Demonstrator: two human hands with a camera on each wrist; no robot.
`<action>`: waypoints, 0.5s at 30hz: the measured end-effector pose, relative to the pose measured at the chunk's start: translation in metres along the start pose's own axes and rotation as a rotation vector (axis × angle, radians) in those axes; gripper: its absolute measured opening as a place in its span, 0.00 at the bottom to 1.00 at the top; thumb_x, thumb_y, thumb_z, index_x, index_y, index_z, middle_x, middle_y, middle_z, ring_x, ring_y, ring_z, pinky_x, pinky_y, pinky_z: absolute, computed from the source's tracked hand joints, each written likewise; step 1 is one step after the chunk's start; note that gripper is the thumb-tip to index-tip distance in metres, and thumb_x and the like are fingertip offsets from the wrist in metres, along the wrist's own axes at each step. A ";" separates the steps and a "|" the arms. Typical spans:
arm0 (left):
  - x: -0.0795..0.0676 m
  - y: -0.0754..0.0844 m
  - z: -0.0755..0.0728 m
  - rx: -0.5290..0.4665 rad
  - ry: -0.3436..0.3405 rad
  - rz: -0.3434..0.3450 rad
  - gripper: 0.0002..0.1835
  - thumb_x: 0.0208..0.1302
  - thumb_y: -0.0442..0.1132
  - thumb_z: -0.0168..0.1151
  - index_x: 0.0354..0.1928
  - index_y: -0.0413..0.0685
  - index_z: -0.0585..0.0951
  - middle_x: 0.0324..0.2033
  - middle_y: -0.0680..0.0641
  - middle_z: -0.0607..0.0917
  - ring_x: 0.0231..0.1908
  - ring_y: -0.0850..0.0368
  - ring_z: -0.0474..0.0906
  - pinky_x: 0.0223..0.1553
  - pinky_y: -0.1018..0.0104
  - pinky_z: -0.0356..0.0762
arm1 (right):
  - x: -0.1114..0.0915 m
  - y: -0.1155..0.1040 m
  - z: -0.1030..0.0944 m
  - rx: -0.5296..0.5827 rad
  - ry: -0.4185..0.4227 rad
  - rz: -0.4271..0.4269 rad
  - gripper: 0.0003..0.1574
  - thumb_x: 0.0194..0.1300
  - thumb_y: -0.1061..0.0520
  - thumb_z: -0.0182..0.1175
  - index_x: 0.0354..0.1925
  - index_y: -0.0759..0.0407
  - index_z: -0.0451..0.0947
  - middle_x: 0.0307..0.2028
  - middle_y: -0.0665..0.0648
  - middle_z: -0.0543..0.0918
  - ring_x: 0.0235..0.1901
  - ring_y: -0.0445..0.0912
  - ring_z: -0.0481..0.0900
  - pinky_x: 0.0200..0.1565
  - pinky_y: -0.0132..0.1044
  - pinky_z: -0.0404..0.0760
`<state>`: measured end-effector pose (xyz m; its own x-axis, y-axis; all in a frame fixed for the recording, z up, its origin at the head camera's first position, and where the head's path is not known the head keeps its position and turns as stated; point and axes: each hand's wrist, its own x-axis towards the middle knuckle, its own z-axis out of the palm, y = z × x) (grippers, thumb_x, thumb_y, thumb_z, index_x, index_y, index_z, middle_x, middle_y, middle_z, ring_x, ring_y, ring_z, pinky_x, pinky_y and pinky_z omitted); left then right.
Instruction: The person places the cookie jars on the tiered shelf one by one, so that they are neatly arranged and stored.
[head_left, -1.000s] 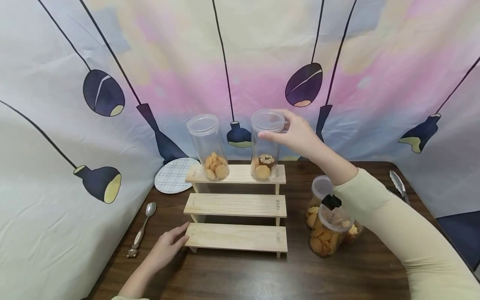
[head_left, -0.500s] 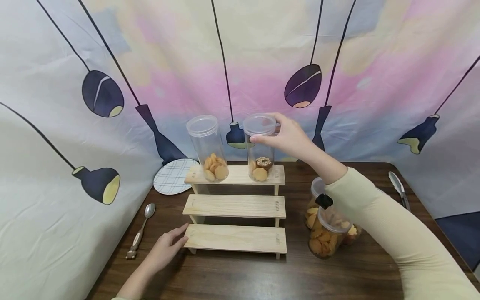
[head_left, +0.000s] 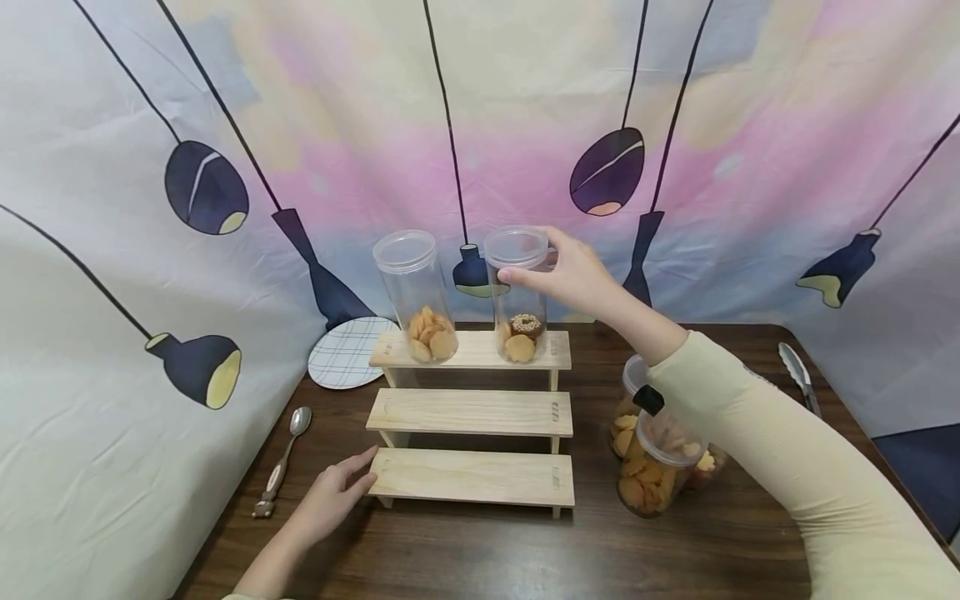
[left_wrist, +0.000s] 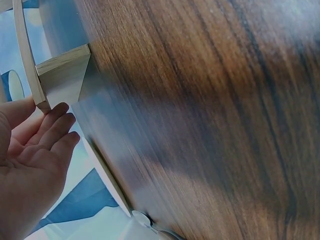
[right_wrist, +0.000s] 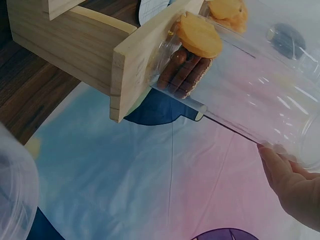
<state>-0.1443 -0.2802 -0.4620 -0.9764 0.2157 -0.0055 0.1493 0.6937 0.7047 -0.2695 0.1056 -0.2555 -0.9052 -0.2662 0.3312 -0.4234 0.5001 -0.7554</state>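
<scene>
A clear lidded jar [head_left: 519,292] with a few cookies and a seed-topped ring cookie stands on the top step of a three-step wooden display stand [head_left: 472,477]. My right hand [head_left: 577,271] grips this jar near its lid, thumb in front and fingers behind. To its left on the same step stands a second clear jar [head_left: 414,292] holding several pale cookies. My left hand [head_left: 330,497] pinches the left end of the stand's lowest step. In the left wrist view, the thumb of the left hand [left_wrist: 35,160] lies on one face of the board and the fingers on the other.
More cookie jars [head_left: 663,467] stand close together on the dark wooden table [head_left: 480,554], right of the stand, partly behind the right sleeve. A spoon [head_left: 283,462] lies at left, a checked plate [head_left: 345,362] behind it. Tongs [head_left: 799,379] lie far right. A printed curtain [head_left: 525,108] hangs behind.
My right hand has slid the jar with the ring cookie a little left along the top step, closer to the other jar. The left hand has stayed at the stand.
</scene>
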 end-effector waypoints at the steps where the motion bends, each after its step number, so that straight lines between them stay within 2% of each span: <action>1: 0.000 0.000 0.000 0.001 -0.001 0.002 0.24 0.70 0.37 0.56 0.64 0.30 0.70 0.61 0.34 0.72 0.63 0.38 0.65 0.62 0.43 0.62 | 0.000 0.000 0.000 0.000 -0.003 0.002 0.46 0.53 0.33 0.69 0.64 0.49 0.68 0.51 0.51 0.79 0.49 0.46 0.77 0.46 0.43 0.78; 7: 0.000 -0.001 0.000 -0.008 0.002 0.011 0.24 0.70 0.36 0.57 0.63 0.30 0.70 0.61 0.34 0.72 0.62 0.38 0.66 0.62 0.43 0.62 | 0.001 -0.001 -0.003 -0.003 -0.058 0.005 0.48 0.53 0.33 0.68 0.66 0.50 0.65 0.52 0.51 0.77 0.52 0.47 0.76 0.49 0.45 0.76; 10: 0.000 -0.002 0.000 -0.009 0.000 0.006 0.24 0.70 0.37 0.57 0.64 0.30 0.70 0.61 0.34 0.72 0.62 0.38 0.65 0.62 0.43 0.61 | 0.002 -0.003 -0.007 0.017 -0.108 0.004 0.53 0.53 0.33 0.68 0.69 0.52 0.61 0.54 0.53 0.76 0.56 0.47 0.73 0.54 0.44 0.74; 15: 0.000 -0.001 0.001 -0.003 0.004 0.009 0.24 0.70 0.37 0.57 0.63 0.29 0.70 0.60 0.33 0.73 0.62 0.38 0.66 0.61 0.43 0.62 | 0.003 -0.008 -0.014 0.019 -0.138 0.021 0.62 0.53 0.31 0.67 0.74 0.54 0.51 0.65 0.56 0.67 0.63 0.49 0.66 0.60 0.43 0.69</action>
<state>-0.1443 -0.2805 -0.4629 -0.9756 0.2194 0.0032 0.1573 0.6895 0.7070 -0.2689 0.1122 -0.2404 -0.8999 -0.3671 0.2355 -0.4027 0.4917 -0.7721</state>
